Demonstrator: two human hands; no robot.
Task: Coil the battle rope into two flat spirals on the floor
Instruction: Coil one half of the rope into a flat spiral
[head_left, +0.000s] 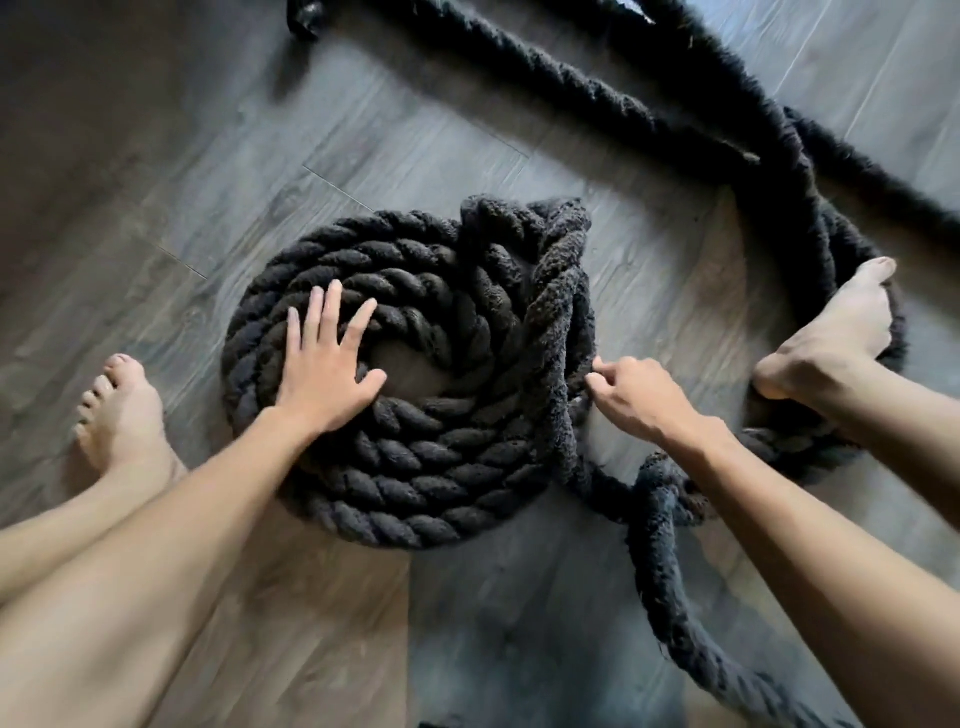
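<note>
Directly under the left hand (324, 374) lies the battle rope (415, 467), wound into a flat spiral of several turns on the wooden floor (156, 156). That hand presses down on the inner turns with fingers straight and spread. Its thumb reaches toward the small bare patch of floor at the centre.

Across the spiral from it, the right hand (639, 400) curls its fingers on the outermost strand. Loose turns bunch up there and ride over one another. The fingertips sink into the dark fibres and are hard to make out. Below that grip the rope runs toward the person, loops once and is cut off by the lower edge of the view.

Farther out beyond the right hand, more rope lies in rough loops under the bare right foot (831, 338), which rests on top of them. The foot and the right forearm hide much of that pile, so its shape cannot be told.

Well away from both hands, a blurred stretch of rope crosses the top of the view, and a glossy black end cap (306, 21) is cut off at the upper edge. The bare left foot (119, 415) stands on the floor outside the left wrist, apart from the spiral.
</note>
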